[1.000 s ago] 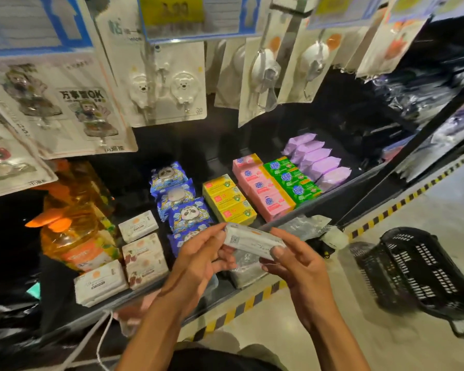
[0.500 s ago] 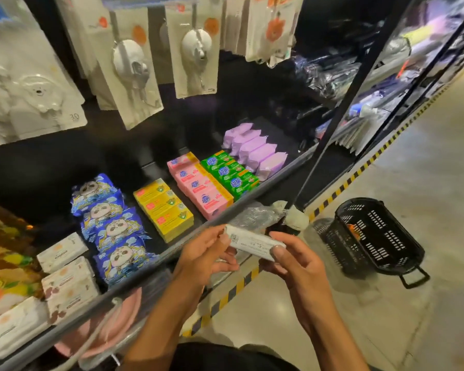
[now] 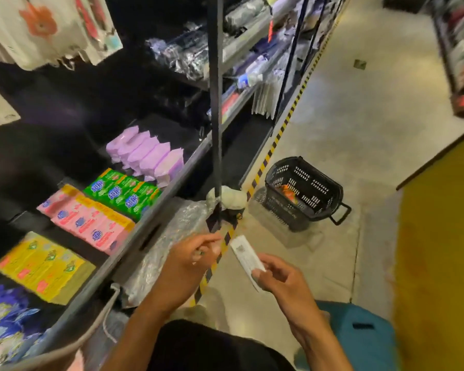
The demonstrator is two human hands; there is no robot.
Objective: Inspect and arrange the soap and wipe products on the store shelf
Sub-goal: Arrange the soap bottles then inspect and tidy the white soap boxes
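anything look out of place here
Crumpled clear plastic wrap lies loose below the soap boxes, and a white bundle sits by the foot of the post; neither looks shelved.

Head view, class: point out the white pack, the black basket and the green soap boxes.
white pack [image 3: 245,256]: head view, middle of its top face.
black basket [image 3: 310,183]: head view, far inner wall.
green soap boxes [image 3: 121,190]: head view, top of the middle box.
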